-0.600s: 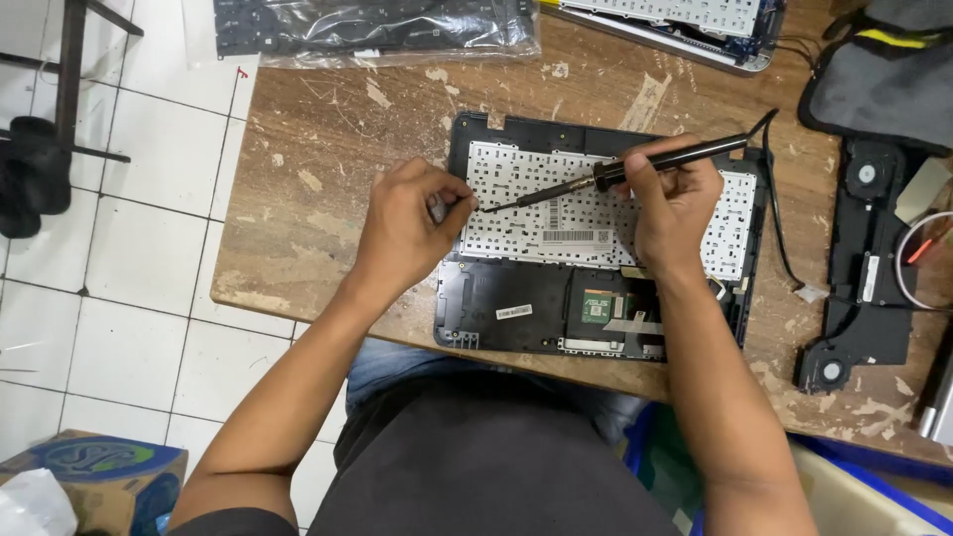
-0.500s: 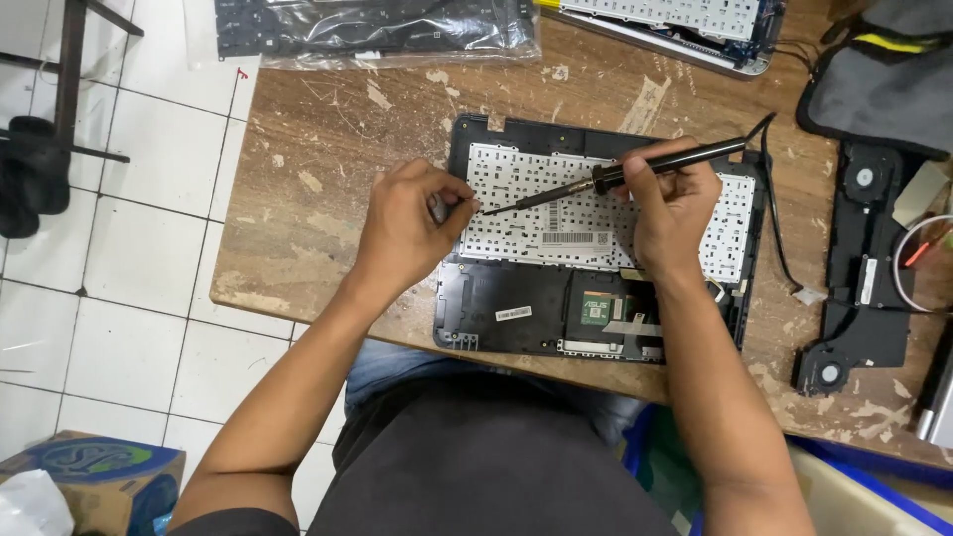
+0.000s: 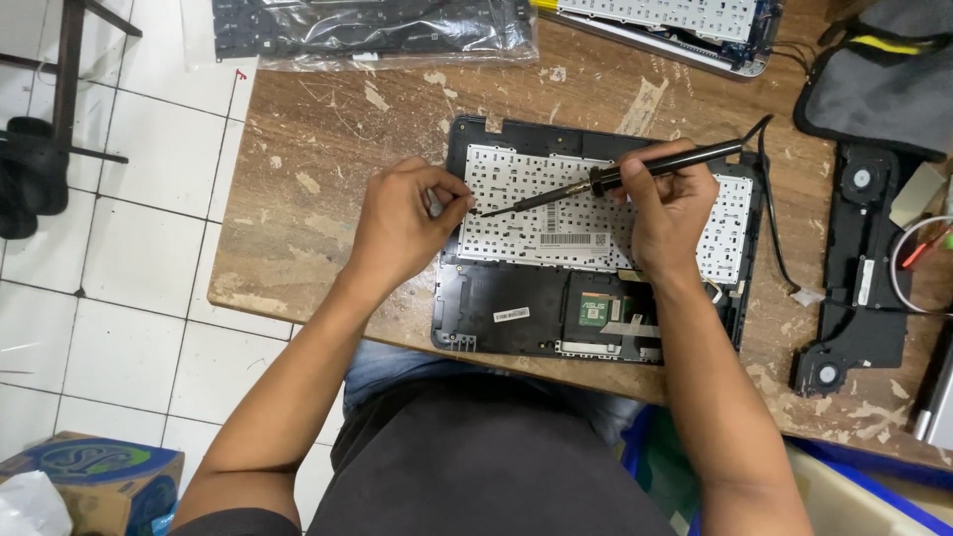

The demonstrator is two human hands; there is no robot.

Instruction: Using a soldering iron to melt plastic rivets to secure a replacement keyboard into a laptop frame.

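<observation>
Both bare forearms reach forward and converge. Left hand [image 3: 402, 223] is knuckles-up, thumb and forefinger tips pinched together, wrist straight. Right hand [image 3: 670, 213] is curled in a pen-style grip, fingers closed, wrist bent slightly inward toward the left hand.

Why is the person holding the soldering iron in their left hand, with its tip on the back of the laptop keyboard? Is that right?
Not quite. The soldering iron is in the right hand, not the left. The head view shows it. The left hand only pinches at the spot where the tip meets the back of the laptop keyboard.
</observation>
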